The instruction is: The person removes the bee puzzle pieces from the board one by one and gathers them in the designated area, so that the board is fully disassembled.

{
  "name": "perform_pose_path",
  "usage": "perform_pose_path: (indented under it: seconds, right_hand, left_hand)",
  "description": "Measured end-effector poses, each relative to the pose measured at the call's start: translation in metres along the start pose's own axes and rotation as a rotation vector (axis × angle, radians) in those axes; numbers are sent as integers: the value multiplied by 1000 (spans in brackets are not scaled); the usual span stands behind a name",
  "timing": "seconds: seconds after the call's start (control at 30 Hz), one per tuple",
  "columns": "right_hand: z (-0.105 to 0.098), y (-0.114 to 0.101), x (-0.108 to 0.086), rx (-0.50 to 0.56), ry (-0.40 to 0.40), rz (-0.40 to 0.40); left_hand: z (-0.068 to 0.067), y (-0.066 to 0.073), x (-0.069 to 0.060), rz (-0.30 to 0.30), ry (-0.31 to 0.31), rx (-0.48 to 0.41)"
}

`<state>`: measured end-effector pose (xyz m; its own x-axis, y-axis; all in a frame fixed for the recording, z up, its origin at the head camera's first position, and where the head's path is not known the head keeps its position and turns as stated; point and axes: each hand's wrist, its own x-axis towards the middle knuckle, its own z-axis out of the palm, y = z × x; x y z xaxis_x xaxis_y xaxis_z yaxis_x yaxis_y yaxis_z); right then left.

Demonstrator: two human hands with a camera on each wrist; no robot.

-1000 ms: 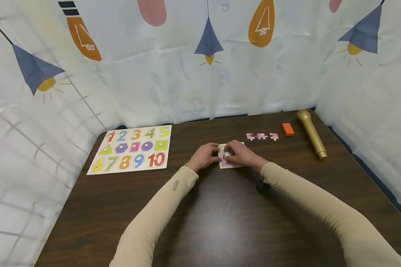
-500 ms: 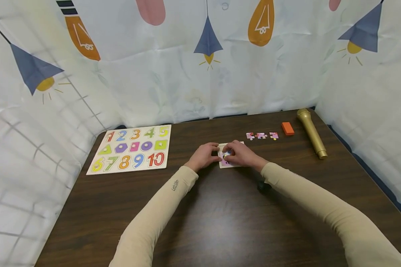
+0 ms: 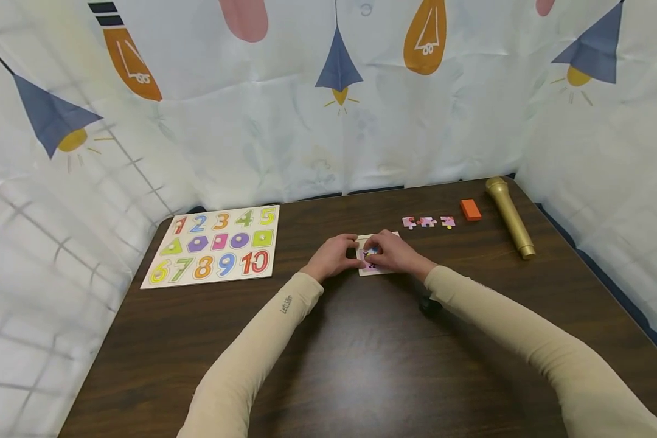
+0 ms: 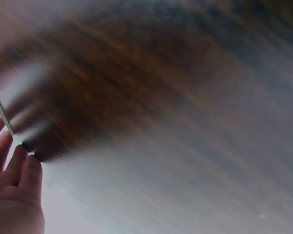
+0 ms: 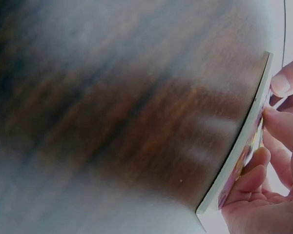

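Note:
A small square jigsaw board with a pale frame and a pink picture lies on the table. My left hand holds its left edge, thumb near the front corner and fingers farther back. Over the board, my right hand has thumb and index fingertip close together at a jigsaw piece, mostly hidden by the fingers. In the right wrist view the board is seen edge-on, with both hands' fingers over its face. The left wrist view shows the left hand's fingers beside a thin board edge.
Loose pink jigsaw pieces lie in a row behind the right hand. An orange block and a gold microphone are at the far right. A number board lies at left. A dark object sits under the right wrist.
The right hand's fingertips have shifted slightly over the board. The left hand stays at the board's edge, and the loose pieces lie as before.

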<state>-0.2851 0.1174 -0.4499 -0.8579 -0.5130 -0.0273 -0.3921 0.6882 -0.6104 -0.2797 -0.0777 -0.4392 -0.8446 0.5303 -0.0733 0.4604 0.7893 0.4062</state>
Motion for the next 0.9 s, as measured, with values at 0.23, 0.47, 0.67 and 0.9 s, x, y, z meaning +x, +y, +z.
perform_pose_path:
  seconds: [0.23, 0.47, 0.67, 0.9]
  right_hand:
    - [0, -1, -1, -14, 12, -17]
    - [-1, -2, -4, -11, 35, -6]
    - [-1, -2, -5, -28, 38, 0]
    - [-1, -2, -4, -52, 37, -34]
  left_hand:
    - [-1, 0, -1, 6, 6, 2]
    - [0, 0, 0, 3, 2, 9]
    - [1, -1, 0, 9, 3, 8]
    - [1, -1, 0, 3, -2, 15]
